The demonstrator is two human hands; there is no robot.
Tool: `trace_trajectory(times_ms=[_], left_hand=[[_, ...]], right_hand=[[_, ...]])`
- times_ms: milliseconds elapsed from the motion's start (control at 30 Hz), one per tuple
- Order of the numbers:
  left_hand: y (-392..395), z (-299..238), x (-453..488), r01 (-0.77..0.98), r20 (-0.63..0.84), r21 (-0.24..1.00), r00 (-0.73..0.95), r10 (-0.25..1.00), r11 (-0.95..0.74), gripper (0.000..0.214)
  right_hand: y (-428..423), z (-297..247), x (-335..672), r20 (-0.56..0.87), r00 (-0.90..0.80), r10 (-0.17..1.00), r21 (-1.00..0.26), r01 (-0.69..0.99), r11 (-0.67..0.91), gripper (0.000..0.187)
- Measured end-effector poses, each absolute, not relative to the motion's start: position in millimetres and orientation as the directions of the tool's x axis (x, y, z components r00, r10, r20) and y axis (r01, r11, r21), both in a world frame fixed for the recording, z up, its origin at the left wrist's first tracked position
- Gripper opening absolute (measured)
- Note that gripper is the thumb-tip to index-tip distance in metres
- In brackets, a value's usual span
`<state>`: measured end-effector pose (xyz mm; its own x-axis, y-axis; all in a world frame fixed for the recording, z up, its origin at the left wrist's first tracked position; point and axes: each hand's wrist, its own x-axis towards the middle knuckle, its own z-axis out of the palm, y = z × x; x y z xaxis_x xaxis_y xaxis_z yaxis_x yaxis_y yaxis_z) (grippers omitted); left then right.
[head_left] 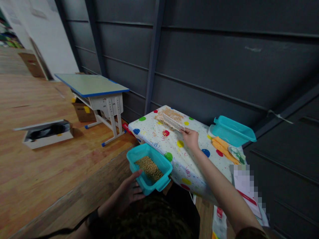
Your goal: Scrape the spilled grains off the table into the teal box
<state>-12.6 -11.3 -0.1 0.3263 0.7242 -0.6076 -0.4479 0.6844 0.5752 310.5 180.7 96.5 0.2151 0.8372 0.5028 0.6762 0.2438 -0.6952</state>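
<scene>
My left hand (129,192) grips the near edge of a teal plastic tub (149,167) with a layer of yellowish beans (149,168) in it, held just off the left edge of a table under a white cloth with coloured dots (179,149). My right hand (190,138) reaches over the cloth and pinches one end of a flat white ruler-like strip (173,122). The strip's far end lies against a patch of loose beans (168,115) scattered at the far corner of the table.
A second teal tub (233,131) stands at the table's right, with orange cloth (221,147) beside it and papers (245,189) nearer me. A dark panelled wall runs behind. On the wooden floor to the left stand a small desk (96,87) and an open white box (47,132).
</scene>
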Motion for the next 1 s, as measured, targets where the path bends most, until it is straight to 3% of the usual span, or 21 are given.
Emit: trace_trajectory(times_ms=[500,767,1000], left_hand=[[-12,26,7,-0.409,-0.689,0.562,0.250,0.681,0.719,0.038],[-14,12,8,-0.411,-0.654,0.589,0.264,0.709,0.696,0.064],[-15,14,9,-0.424,-0.640,0.605,0.243,0.728,0.674,0.062]], right_hand=[[110,84,306,0.517,0.107,0.849,-0.545,0.806,0.230,0.030],[60,77,301,0.645,0.069,0.761,-0.423,0.862,0.280,0.035],[25,62,292,0.695,-0.070,0.716,-0.280,0.890,0.360,0.038]])
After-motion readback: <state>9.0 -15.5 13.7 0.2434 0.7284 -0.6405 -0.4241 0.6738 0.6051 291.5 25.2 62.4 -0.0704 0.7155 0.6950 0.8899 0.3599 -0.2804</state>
